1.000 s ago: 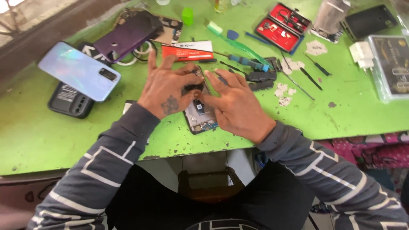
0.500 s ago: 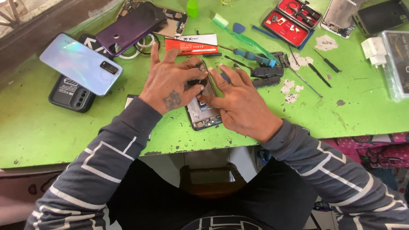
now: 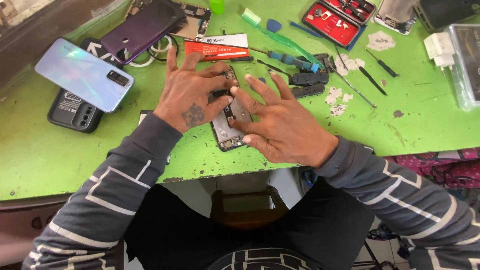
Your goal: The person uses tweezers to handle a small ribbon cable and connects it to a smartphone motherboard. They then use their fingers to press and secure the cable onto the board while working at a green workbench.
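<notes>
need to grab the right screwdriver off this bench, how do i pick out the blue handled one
Start at the green workbench and find the red open tool case at its far edge. Just nearer and to the left of it lies the blue-handled screwdriver, next to the green toothbrush. Its thick blue grip sets it apart from the thin black tools to its right.

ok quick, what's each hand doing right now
Left hand: open, fingers spread, pressing on the opened phone.
Right hand: open, fingertips on the same phone, gripping nothing.
</notes>
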